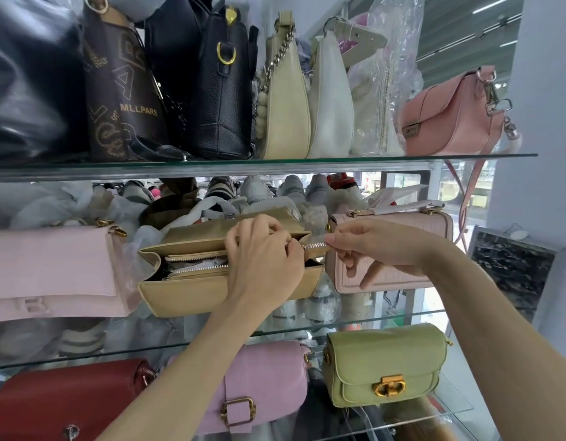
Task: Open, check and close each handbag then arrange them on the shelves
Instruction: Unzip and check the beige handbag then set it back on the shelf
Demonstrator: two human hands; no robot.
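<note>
A tan handbag (192, 294) stands on the middle glass shelf (386, 319) with its flap lifted back and its inner zip pocket gaping, white paper showing inside. My left hand (262, 259) curls over the bag's right end and pinches at the zip there. My right hand (374, 246) pinches the free silver end of the zip tape (316, 246) and holds it taut to the right. Pale pink bags sit on either side, one at the left (52, 272) and one at the right (399, 253).
The top shelf (275, 160) carries black, brown, cream, white and salmon bags packed close. On the lower shelf stand a red bag (62, 402), a pink buckled bag (262, 377) and a green bag (386, 364). Wrapped shoes fill the space behind. A wall closes the right side.
</note>
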